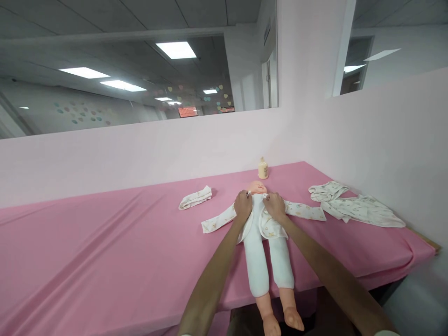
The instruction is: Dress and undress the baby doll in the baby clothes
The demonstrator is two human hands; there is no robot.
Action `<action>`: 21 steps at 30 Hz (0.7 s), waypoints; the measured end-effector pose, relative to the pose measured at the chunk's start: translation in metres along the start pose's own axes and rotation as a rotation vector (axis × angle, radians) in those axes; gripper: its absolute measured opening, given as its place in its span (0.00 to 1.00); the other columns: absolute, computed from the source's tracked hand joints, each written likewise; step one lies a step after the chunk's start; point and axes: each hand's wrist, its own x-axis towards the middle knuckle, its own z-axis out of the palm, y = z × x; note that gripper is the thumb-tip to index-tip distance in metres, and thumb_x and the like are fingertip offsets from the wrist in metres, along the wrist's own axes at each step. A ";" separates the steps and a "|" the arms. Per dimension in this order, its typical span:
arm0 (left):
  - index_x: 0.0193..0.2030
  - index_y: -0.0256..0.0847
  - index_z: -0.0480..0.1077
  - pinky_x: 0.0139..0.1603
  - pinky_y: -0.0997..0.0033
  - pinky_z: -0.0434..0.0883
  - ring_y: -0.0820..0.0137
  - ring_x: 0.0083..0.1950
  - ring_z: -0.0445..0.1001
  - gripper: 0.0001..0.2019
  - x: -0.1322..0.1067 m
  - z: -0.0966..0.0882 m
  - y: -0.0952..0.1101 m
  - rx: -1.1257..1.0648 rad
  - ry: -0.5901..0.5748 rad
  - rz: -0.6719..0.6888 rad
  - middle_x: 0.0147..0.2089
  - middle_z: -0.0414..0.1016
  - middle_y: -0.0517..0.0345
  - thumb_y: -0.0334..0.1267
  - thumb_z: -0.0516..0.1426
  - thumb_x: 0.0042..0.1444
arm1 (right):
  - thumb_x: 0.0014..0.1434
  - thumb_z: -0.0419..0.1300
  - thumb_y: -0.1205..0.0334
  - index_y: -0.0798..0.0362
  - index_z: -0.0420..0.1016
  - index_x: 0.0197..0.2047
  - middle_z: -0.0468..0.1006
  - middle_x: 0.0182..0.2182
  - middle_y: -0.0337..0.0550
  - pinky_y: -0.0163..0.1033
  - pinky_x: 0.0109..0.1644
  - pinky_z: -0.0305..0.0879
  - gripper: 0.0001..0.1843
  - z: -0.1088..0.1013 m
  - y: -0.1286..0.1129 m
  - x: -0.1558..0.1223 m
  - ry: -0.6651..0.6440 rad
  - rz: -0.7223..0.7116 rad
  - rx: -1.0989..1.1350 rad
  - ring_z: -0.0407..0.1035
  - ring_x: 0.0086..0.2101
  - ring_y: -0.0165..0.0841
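The doll (257, 270) lies on the pink-covered bench (115, 261), feet (293, 318) past its near edge; left hand (243, 205) and right hand (275, 206) grip its open shirt (275, 228); bench stretches wide leftward; yellowish bottle (263, 170) beyond, contents unclear.

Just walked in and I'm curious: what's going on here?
A person's left hand and right hand each hold one front edge of a top, near the neck of a doll lying face up on a pink cloth. The top's front is open. A bottle stands beyond the head; clothes lie to the right.
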 end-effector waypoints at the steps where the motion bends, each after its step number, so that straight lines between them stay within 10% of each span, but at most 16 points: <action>1: 0.44 0.39 0.69 0.45 0.66 0.63 0.61 0.50 0.71 0.11 0.001 0.001 0.001 -0.004 0.011 0.009 0.50 0.74 0.48 0.36 0.46 0.64 | 0.55 0.51 0.67 0.54 0.73 0.29 0.77 0.34 0.52 0.40 0.40 0.60 0.10 0.000 0.001 0.003 0.003 -0.001 0.037 0.71 0.38 0.41; 21: 0.43 0.40 0.74 0.39 0.69 0.62 0.64 0.43 0.73 0.15 -0.006 0.001 0.000 0.165 -0.016 0.222 0.42 0.76 0.51 0.33 0.46 0.63 | 0.56 0.48 0.60 0.51 0.69 0.31 0.76 0.28 0.40 0.36 0.37 0.57 0.10 0.007 -0.013 0.010 0.028 -0.037 0.281 0.68 0.31 0.34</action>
